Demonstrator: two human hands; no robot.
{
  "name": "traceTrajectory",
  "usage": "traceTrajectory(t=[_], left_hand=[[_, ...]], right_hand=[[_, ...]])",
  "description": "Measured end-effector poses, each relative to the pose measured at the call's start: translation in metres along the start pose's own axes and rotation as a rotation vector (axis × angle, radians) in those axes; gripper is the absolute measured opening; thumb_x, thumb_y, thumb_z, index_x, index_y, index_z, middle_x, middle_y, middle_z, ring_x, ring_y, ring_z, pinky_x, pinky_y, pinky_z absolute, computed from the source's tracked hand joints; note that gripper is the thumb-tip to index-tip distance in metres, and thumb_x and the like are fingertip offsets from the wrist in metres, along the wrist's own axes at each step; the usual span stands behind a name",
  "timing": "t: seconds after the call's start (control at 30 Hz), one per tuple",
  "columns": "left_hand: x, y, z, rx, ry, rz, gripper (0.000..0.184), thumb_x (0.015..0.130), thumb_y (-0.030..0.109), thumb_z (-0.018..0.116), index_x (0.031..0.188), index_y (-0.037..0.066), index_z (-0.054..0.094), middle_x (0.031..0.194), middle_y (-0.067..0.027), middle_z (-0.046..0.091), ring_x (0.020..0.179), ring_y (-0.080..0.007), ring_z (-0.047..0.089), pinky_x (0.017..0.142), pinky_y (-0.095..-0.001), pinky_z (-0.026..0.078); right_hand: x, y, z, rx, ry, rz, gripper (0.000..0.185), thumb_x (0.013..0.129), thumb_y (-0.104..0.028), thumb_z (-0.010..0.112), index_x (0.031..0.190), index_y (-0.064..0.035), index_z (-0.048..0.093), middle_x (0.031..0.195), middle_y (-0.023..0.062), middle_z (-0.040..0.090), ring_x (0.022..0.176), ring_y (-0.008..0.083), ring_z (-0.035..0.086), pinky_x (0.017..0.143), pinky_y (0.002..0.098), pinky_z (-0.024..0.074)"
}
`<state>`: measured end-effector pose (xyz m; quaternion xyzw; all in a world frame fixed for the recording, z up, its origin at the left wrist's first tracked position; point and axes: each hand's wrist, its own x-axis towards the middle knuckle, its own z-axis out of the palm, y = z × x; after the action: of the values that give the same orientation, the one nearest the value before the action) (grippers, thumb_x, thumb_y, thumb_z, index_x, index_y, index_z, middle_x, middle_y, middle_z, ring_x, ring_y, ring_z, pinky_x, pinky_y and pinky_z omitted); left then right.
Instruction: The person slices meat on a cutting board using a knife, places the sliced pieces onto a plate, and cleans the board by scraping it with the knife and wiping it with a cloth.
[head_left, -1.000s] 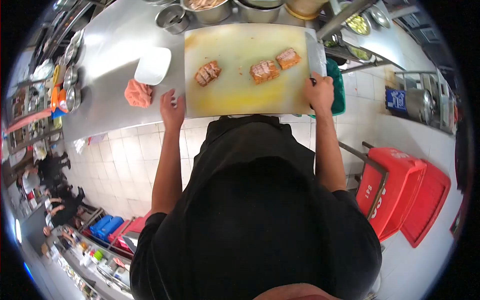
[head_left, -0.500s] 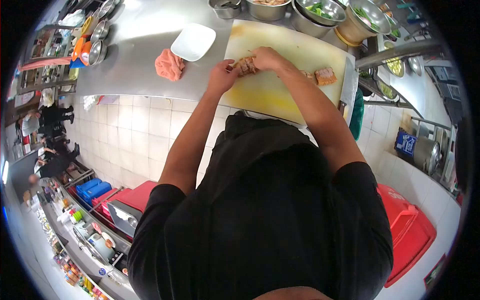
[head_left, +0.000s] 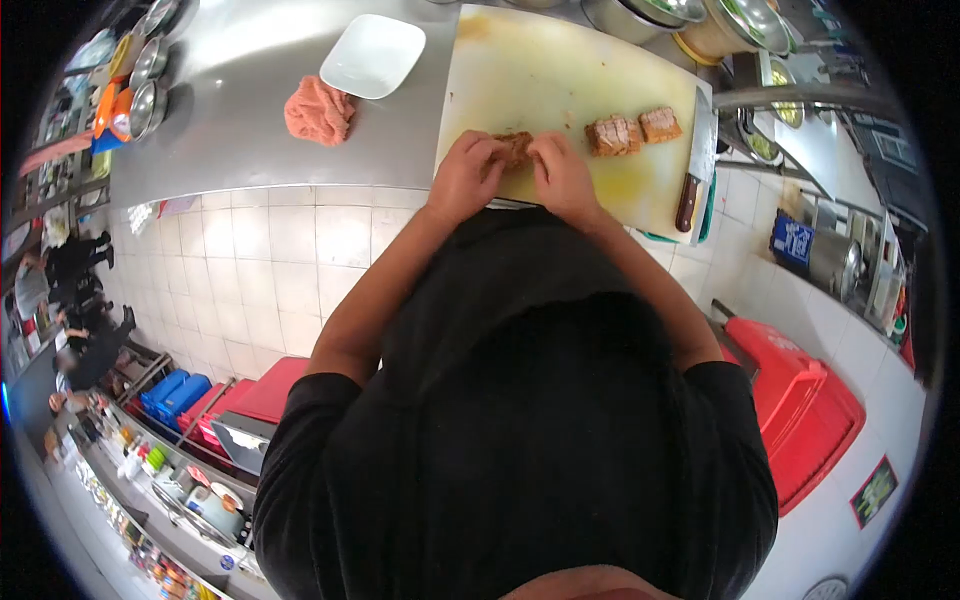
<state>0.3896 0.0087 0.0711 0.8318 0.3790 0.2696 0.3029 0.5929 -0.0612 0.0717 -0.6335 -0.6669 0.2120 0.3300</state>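
Between my two hands, near the front left of the pale cutting board (head_left: pixel 530 75), is a browned piece of sliced meat (head_left: pixel 515 149). My left hand (head_left: pixel 468 178) grips its left end with bent fingers, and my right hand (head_left: pixel 563 174) grips the right end. Two more pieces, a larger one (head_left: pixel 613 136) and a smaller one (head_left: pixel 660 125), lie to the right on the board. A knife with a brown handle (head_left: pixel 687 204) rests along the board's right edge, its blade pointing away. The white square plate (head_left: pixel 374 56) stands on the metal table, left of the board.
A crumpled pink cloth (head_left: pixel 319 111) lies on the metal table (head_left: pixel 230 120) below the plate. Metal bowls and pots (head_left: pixel 620 20) stand behind the board. Red bins (head_left: pixel 800 410) are on the floor at the right. People (head_left: pixel 80 270) are far off at the left.
My right hand has let go of the knife and moved left to the meat. My left hand has come onto the board. Both hands and the meat have since shifted nearer the board's front edge.
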Motion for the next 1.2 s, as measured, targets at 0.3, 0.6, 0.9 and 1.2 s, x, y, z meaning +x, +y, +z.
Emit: traceTrajectory(t=[0.3,0.6,0.9,1.2], left_hand=[[-0.013,-0.006,-0.013,-0.109,-0.068,0.107,0.037,0.081,0.002,0.078,0.116,0.004,0.067,0.122,-0.0177,0.062,0.114,-0.0383,0.063,0.1,-0.0434,0.055],[-0.011,-0.016,-0.018,-0.356,-0.117,-0.018,0.037,0.09,-0.005,0.068,0.125,0.004,0.064,0.125,-0.0162,0.061,0.115,-0.0295,0.066,0.098,-0.0375,0.057],[-0.014,-0.029,-0.021,-0.593,-0.183,-0.2,0.04,0.1,0.0,0.058,0.139,-0.002,0.054,0.128,-0.0152,0.062,0.116,-0.0225,0.066,0.098,-0.0339,0.056],[-0.011,-0.025,-0.026,-0.646,-0.194,-0.31,0.044,0.098,0.001,0.062,0.141,-0.002,0.054,0.132,-0.0135,0.063,0.118,-0.0226,0.065,0.096,-0.0339,0.056]], right_hand=[[-0.029,-0.022,0.01,0.031,0.145,0.179,0.038,0.087,-0.005,0.075,0.123,-0.0014,0.063,0.121,0.0197,0.068,0.111,0.0394,0.067,0.096,0.0439,0.0552],[-0.014,-0.067,0.01,-0.036,0.11,0.356,0.07,0.085,-0.029,0.082,0.142,-0.0001,0.053,0.13,0.0258,0.066,0.122,0.0436,0.063,0.102,0.0479,0.0535],[0.015,-0.069,0.039,-0.419,0.002,0.364,0.058,0.077,-0.035,0.085,0.126,-0.0114,0.065,0.12,0.0185,0.058,0.112,0.0395,0.062,0.091,0.051,0.0573],[0.013,-0.081,0.002,-0.282,0.004,0.394,0.048,0.076,-0.023,0.076,0.122,-0.0142,0.066,0.121,0.0168,0.06,0.113,0.0412,0.061,0.094,0.049,0.0561]])
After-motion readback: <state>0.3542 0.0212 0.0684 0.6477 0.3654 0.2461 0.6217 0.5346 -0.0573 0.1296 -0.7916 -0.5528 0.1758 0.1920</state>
